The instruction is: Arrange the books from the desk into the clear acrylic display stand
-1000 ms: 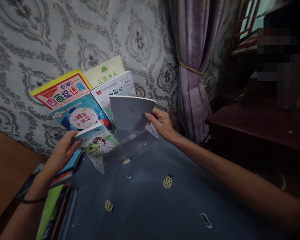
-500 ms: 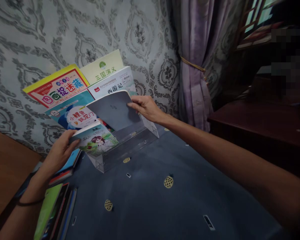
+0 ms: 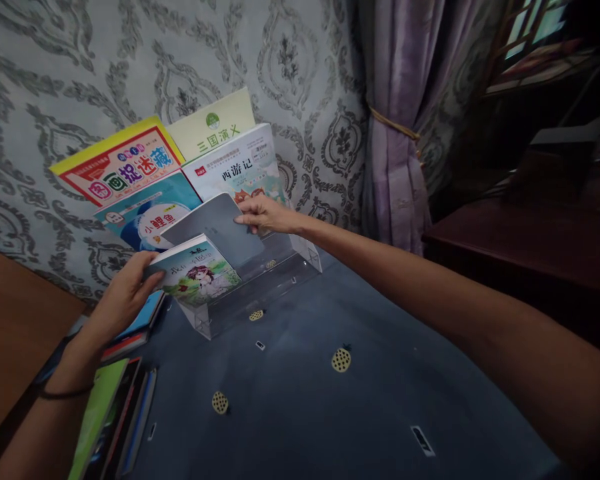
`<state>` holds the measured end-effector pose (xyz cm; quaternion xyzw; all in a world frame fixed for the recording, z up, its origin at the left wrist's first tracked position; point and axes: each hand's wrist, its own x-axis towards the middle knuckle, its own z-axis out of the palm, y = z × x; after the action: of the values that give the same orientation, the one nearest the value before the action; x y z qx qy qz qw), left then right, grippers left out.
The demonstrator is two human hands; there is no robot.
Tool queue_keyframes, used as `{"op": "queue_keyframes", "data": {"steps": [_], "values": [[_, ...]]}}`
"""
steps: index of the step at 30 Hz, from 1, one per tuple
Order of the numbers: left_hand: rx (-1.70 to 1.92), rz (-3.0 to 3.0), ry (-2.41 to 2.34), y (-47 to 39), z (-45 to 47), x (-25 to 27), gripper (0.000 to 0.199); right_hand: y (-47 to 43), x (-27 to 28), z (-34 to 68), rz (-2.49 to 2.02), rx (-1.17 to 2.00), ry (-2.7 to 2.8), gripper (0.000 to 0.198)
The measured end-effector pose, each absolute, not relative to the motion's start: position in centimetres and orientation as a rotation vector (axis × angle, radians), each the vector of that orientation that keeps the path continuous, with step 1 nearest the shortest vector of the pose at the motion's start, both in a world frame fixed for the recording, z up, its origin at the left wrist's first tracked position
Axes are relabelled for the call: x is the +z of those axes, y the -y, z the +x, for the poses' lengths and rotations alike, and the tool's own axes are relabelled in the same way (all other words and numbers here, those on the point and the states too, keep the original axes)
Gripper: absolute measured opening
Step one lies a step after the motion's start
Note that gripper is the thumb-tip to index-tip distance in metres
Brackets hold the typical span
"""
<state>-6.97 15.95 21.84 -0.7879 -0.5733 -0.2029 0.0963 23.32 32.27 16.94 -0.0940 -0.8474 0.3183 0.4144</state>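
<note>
My left hand (image 3: pixel 124 293) pinches the left edge of a small book (image 3: pixel 203 273) with a girl in a green meadow on its cover. That book leans in the front tier of a clear stepped stand (image 3: pixel 260 287). Just behind it, my right hand (image 3: pixel 267 215) grips a thin grey-blue book (image 3: pixel 213 227) at its upper right edge, thumb on the near face. The grey book's lower left part is hidden behind the girl book. Further back stand a teal book (image 3: pixel 145 213), a white book (image 3: pixel 245 163), a red-and-yellow book (image 3: pixel 125 163) and a pale green book (image 3: pixel 213 127).
Several stacked books (image 3: pixel 113 420) lie at the lower left on the dark blue pineapple-print cloth (image 3: pixel 290 407), with a blue-topped pile (image 3: pixel 143 317) behind them. Patterned wallpaper (image 3: pixel 300 60) and a tied purple curtain (image 3: pixel 397 153) rise behind the stand. A dark red table (image 3: pixel 520 243) stands at the right.
My right hand has moved the grey-blue book left and lower, behind the girl book. More of the white book's cover shows now. My left hand stays on the girl book; the view has shifted slightly.
</note>
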Motion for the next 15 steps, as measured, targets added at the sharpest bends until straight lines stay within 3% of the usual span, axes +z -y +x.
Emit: {"op": "queue_keyframes", "data": {"steps": [8, 15], "values": [[-0.754, -2.273, 1.529, -16.4, -7.6, 20.7, 0.031, -32.4, 13.9, 20.3, -0.185, 0.975, 2.120, 0.042], [-1.498, -2.170, 1.730, -17.7, -8.2, 16.9, 0.060, -31.5, 11.9, 17.3, -0.186, 1.021, 2.079, 0.045]]}}
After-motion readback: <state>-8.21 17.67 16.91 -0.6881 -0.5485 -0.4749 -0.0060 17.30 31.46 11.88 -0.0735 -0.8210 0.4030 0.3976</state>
